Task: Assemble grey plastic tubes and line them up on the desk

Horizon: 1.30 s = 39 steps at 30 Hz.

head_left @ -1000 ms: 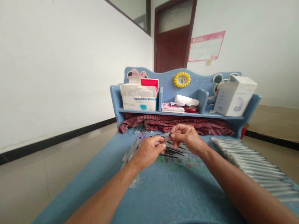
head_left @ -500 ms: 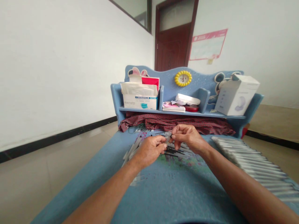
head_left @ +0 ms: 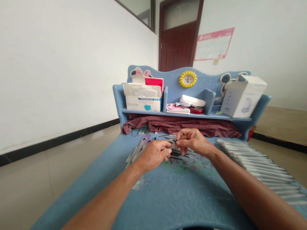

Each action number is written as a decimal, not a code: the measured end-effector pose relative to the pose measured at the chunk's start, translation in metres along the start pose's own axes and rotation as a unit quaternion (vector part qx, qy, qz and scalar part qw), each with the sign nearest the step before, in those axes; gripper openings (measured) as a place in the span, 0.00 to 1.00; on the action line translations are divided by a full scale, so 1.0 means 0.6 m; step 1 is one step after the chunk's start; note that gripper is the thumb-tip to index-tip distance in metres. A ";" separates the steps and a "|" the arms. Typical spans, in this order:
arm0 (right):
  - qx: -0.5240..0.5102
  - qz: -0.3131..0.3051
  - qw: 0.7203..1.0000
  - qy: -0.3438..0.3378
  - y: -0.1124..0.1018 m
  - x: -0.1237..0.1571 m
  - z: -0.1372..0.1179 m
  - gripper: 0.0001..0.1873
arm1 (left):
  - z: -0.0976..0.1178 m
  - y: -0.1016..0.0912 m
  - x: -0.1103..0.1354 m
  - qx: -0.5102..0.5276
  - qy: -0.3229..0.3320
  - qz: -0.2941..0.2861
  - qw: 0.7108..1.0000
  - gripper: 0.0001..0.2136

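Observation:
Over the middle of the table, my left hand (head_left: 154,153) is closed in a pinch. It seems to hold a slim pen, mostly hidden by the fingers. My right hand (head_left: 192,140) faces it, thumb and forefinger pinched on a small dark piece, probably a pen part, too small to make out fully. The fingertips of the two hands are close together. Beneath them lies a loose pile of thin black and grey pen parts (head_left: 182,155). Left of my left hand is a heap of clear pen barrels (head_left: 137,151).
A long row of pale pens (head_left: 266,167) lies along the right of the blue table (head_left: 177,201). Behind stands a blue shelf (head_left: 141,112) with a mask box (head_left: 144,103), a white carton (head_left: 243,97) and papers (head_left: 177,110). A checked cloth (head_left: 187,124) lies under it.
My fingertips have drawn slightly apart, the right hand shifting a little away from the left. The pale piece seen between them earlier is now less visible.

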State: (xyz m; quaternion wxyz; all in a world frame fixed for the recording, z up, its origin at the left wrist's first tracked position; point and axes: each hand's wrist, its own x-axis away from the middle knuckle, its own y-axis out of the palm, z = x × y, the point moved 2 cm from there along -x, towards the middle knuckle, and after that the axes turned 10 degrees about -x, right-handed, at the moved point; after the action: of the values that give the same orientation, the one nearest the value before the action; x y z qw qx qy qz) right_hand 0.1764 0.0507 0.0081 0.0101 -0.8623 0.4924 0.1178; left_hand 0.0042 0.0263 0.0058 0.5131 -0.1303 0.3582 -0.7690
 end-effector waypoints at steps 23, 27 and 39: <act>0.195 -0.033 0.980 0.001 -0.004 0.001 -0.005 0.21 | 0.006 -0.007 0.003 -0.170 0.043 0.013 0.984 0.09; 0.275 -0.011 0.961 0.000 0.001 0.002 -0.007 0.27 | 0.007 -0.007 0.003 -0.173 0.043 0.009 0.984 0.08; 0.277 -0.023 0.960 0.019 0.005 0.005 -0.012 0.26 | 0.006 -0.006 0.004 -0.164 0.068 0.015 0.984 0.08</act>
State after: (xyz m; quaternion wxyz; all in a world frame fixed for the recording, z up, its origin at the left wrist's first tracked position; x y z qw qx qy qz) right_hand 0.1766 0.0459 0.0146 0.2420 -0.8387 0.4862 -0.0405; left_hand 0.0030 0.0233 0.0104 0.4702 -0.1547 0.5160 -0.6991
